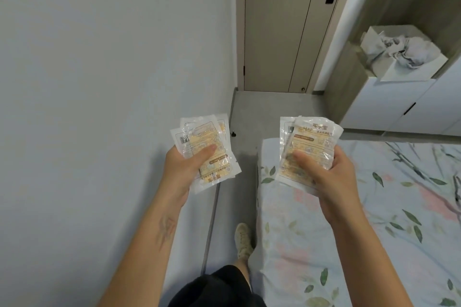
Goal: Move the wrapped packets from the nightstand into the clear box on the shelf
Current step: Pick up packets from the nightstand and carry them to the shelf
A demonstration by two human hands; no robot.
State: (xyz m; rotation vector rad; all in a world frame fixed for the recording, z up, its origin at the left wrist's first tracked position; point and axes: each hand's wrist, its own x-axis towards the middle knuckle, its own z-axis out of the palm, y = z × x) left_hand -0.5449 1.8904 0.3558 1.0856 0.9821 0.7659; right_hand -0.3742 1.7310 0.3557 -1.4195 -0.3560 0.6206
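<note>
Head view — both hands grip wrapped packets, left hand (184, 164), right hand (334, 172)

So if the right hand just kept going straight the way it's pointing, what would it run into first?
Probably nothing soon. The right hand, holding packets, points over the bed corner toward bare floor and then the closed door; depth is hard to judge.

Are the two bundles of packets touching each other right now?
Apart. The head view shows bare floor between the left hand's packets and the right hand's packets.
</note>
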